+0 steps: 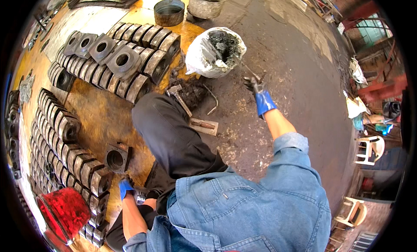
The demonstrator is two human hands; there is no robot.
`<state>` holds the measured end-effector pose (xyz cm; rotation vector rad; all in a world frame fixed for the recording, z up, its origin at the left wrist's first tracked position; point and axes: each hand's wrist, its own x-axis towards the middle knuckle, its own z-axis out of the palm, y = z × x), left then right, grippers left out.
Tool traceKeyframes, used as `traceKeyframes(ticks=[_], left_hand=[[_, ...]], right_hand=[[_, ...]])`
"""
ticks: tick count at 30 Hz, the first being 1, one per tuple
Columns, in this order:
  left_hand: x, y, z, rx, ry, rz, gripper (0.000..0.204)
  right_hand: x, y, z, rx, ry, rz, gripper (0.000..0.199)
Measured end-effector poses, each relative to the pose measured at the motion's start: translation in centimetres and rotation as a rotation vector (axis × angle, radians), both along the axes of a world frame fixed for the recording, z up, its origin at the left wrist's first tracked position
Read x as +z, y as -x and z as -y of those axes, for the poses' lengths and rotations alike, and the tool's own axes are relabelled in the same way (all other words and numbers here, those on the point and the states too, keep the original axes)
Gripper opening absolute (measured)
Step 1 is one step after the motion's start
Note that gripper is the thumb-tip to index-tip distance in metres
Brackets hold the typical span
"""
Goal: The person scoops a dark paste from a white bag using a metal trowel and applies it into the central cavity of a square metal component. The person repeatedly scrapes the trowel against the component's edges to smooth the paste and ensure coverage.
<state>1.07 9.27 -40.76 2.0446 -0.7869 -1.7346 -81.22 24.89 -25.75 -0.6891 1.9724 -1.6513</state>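
Grimy concrete workshop floor (295, 78), and we're crouched right on it.

Our right hand (257, 90), blue glove, has its grip pinched on a thin metal rod (243, 66) poking into the white sack of dark sludge (217, 50) straight ahead. Left hand (126, 187) sits low beside a grey square metal block with a round bore (116, 158); can't tell its grip. Rows of the same blocks (121, 61) lie left, plus a red bucket (63, 213).
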Motion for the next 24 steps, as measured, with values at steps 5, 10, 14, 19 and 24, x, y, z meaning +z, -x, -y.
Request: traceKeyframes(ticks=[5, 10, 14, 19, 24], left_hand=[[1.0, 1.4, 0.8, 0.079, 0.027, 0.021, 0.012], [-1.2, -0.1, 0.0, -0.783, 0.411, 0.585, 0.021], [-4.2, -4.7, -1.1, -0.964, 0.451, 0.956, 0.032], [-3.0, -1.3, -0.8, -0.088, -0.003, 0.485, 0.038], [4.5, 6.3, 1.3, -0.085, -0.001, 0.256, 0.025]], right_hand=[[-1.7, 0.5, 1.2, -0.197, 0.329, 0.924, 0.038], [-3.7, -3.8, -9.5, -0.13, 0.153, 0.65, 0.039], [-3.2, -4.1, -11.6, -0.096, 0.01, 0.624, 0.034], [7.9, -1.8, 0.2, -0.231, 0.544, 0.945, 0.035], [22.6, -5.8, 11.9, 0.523, 0.422, 0.654, 0.041]])
